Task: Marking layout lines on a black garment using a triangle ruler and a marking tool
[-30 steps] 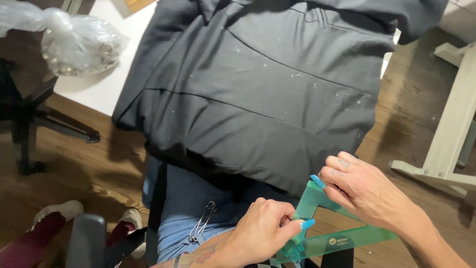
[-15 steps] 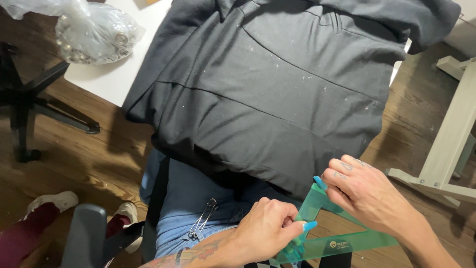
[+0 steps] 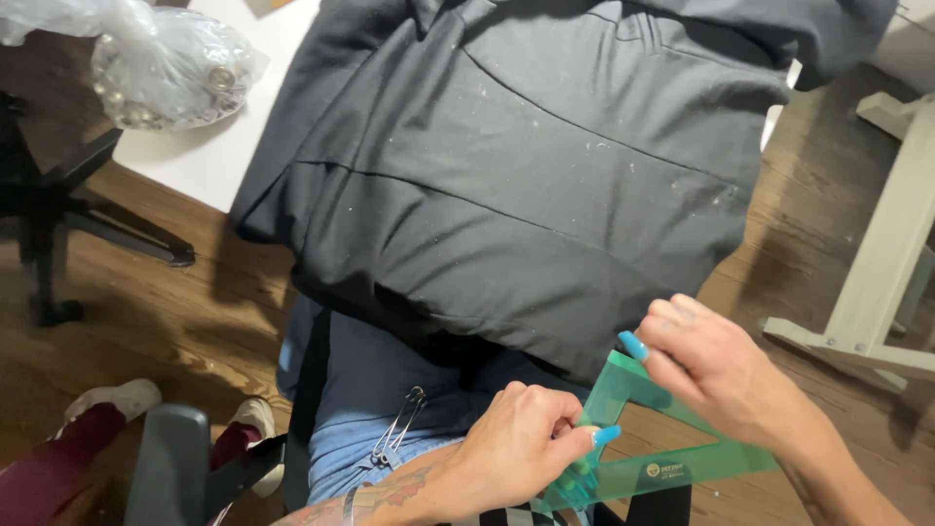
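Two hands hold one green transparent set square (image 3: 672, 438) in the head view, low in the frame over the person's lap and the wooden floor (image 3: 146, 302). Left hand (image 3: 521, 443): fingers curled closed around the lower left part of the set square, thumb laid across its face; the painted blue nail shows at the tip. Right hand (image 3: 716, 365): fingers bent and pressed together, pinching the upper corner of the set square, one blue nail resting on that corner. Set square stands tilted, its long edge running toward the lower right, its upper corner just at the lower hem of a dark grey garment (image 3: 526, 175). Garment lies spread over a white table (image 3: 209, 161), its lower part hanging off the table edge toward the person's blue jeans (image 3: 390, 390); pale specks of lint mark the cloth, and two seam lines run across it. Several large safety pins (image 3: 397, 438) hang at the jeans near the left wrist. Clear plastic bag of small metal pieces (image 3: 170, 68) sits on the table at upper left, well apart from both hands. Black chair base (image 3: 68, 209) stands on the floor at left; white table leg (image 3: 881, 263) at right.
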